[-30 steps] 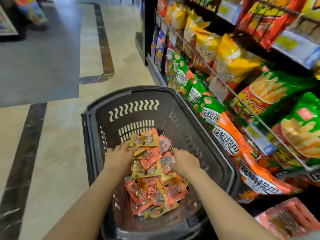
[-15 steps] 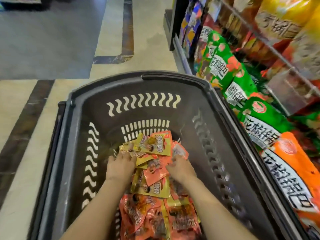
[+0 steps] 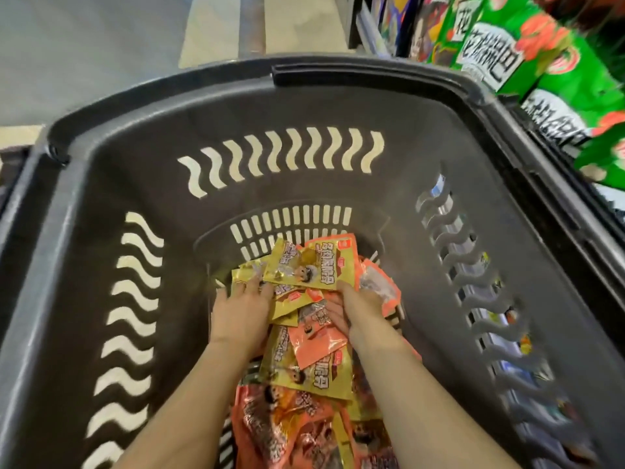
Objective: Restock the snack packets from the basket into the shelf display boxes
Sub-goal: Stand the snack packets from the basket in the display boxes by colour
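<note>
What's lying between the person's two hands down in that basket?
In the head view, overlapping yellow and orange snack packets fill the gap between the left hand and right hand.

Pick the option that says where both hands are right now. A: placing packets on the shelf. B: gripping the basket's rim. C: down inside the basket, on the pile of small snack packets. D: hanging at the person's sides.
C: the left hand and right hand both reach down into the dark basket and rest among the yellow and orange snack packets.
</note>
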{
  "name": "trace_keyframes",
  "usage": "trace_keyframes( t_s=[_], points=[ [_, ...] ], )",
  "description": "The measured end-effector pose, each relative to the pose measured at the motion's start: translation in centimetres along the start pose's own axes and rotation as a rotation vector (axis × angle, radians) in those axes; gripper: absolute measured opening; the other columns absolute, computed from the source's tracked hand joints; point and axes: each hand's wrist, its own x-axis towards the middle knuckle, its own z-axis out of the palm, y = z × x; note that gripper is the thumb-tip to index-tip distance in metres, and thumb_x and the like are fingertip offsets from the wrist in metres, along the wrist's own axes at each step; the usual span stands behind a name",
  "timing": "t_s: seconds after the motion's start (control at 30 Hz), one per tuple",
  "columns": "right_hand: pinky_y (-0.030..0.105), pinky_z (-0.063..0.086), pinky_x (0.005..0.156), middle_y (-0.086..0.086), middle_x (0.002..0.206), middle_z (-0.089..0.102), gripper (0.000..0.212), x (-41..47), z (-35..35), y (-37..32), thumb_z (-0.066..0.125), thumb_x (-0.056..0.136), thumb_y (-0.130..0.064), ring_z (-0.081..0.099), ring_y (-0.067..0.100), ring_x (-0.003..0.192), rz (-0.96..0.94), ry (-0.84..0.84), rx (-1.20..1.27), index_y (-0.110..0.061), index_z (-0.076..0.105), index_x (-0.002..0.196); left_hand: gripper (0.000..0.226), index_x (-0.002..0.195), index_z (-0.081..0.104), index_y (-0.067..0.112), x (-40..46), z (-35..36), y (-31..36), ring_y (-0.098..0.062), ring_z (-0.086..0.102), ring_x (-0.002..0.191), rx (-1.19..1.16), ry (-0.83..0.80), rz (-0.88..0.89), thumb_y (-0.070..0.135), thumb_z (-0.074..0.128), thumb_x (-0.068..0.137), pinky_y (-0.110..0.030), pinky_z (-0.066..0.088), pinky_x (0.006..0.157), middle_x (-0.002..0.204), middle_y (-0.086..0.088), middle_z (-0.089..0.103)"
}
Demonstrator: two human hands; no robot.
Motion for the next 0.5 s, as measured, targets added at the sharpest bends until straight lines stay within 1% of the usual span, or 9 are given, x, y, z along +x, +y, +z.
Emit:
trace_keyframes(
  t_s=[0.07,0.1,0.17,0.2,0.3,0.37,0.4,0.47,0.5],
  points=[
    [0.023,0.053,0.059,0.011,0.112,0.065,0.031,0.1,0.8,0.2,0.062,0.089,-0.017,0.067,0.019,0.086,0.022,0.022,0.142,-0.005,0.056,0.116,0.043,0.139,0.033,0.021,0.1,0.2,-0.1,-0.025,0.037,0.134,0.008,0.022,0.012,0.022,0.04,0.098,-0.043,0.031,0.107,0.149,-0.006,0.034],
    [0.024,0.054,0.062,0.011,0.114,0.064,0.033,0.1,1.1,0.2,0.063,0.089,-0.015,0.067,0.021,0.091,0.029,0.035,0.196,-0.004,0.055,0.119,0.043,0.14,0.033,0.02,0.1,0.2,-0.1,-0.025,0.038,0.134,0.016,0.027,0.014,0.022,0.041,0.097,-0.042,0.031,0.107,0.149,-0.006,0.035],
    [0.026,0.054,0.069,0.011,0.108,0.064,0.026,-0.1,1.7,-0.1,0.061,0.089,-0.008,0.066,0.023,0.095,0.027,0.06,0.271,0.0,0.056,0.113,0.043,0.139,0.034,0.019,0.1,0.2,-0.2,-0.025,0.039,0.133,0.035,0.03,0.019,0.02,0.043,0.097,-0.042,0.032,0.107,0.148,-0.006,0.037],
    [0.027,0.054,0.073,0.01,0.102,0.064,0.021,-0.4,1.8,-0.3,0.061,0.089,-0.006,0.066,0.022,0.092,0.025,0.072,0.298,0.0,0.058,0.109,0.043,0.138,0.035,0.019,0.1,0.2,-0.2,-0.025,0.041,0.131,0.046,0.031,0.022,0.019,0.045,0.096,-0.041,0.033,0.106,0.147,-0.006,0.038],
    [0.034,0.055,0.081,0.006,0.093,0.07,0.003,-0.6,2.0,-0.5,0.064,0.087,-0.01,0.068,0.02,0.083,-0.08,0.107,0.22,-0.009,0.062,0.088,0.043,0.136,0.036,0.019,0.1,0.0,-0.1,-0.024,0.044,0.128,0.062,0.039,0.034,0.018,0.047,0.095,-0.04,0.035,0.104,0.144,-0.005,0.041],
    [0.039,0.056,0.08,0.005,0.084,0.07,0.014,-1.2,1.7,-0.9,0.063,0.087,-0.013,0.067,0.022,0.083,-0.204,0.13,0.12,-0.016,0.062,0.073,0.045,0.138,0.035,0.017,-0.1,-0.2,0.0,-0.025,0.045,0.128,0.064,0.046,0.037,0.018,0.048,0.095,-0.04,0.036,0.104,0.144,-0.005,0.041],
    [0.036,0.054,0.075,0.002,0.079,0.067,0.019,-1.7,1.5,-1.3,0.062,0.088,-0.013,0.064,0.021,0.081,-0.277,0.142,0.075,-0.018,0.061,0.069,0.047,0.14,0.033,0.017,-0.3,-0.4,-0.1,-0.025,0.044,0.128,0.062,0.054,0.034,0.017,0.048,0.095,-0.04,0.036,0.104,0.144,-0.005,0.041],
    [0.029,0.044,0.066,-0.002,0.069,0.057,0.024,-3.0,0.6,-2.4,0.058,0.089,-0.014,0.053,0.019,0.073,-0.421,0.184,-0.028,-0.017,0.055,0.066,0.051,0.144,0.029,0.017,-0.9,-0.9,0.0,-0.025,0.043,0.13,0.059,0.065,0.032,0.016,0.046,0.095,-0.041,0.035,0.106,0.146,-0.005,0.039],
    [0.029,0.041,0.066,-0.002,0.068,0.054,0.022,-3.7,0.2,-2.9,0.056,0.09,-0.014,0.05,0.018,0.072,-0.484,0.201,-0.075,-0.017,0.054,0.069,0.05,0.143,0.03,0.017,-1.2,-1.4,0.0,-0.025,0.043,0.129,0.059,0.067,0.035,0.015,0.046,0.096,-0.041,0.035,0.105,0.145,-0.005,0.039]
  ],
)
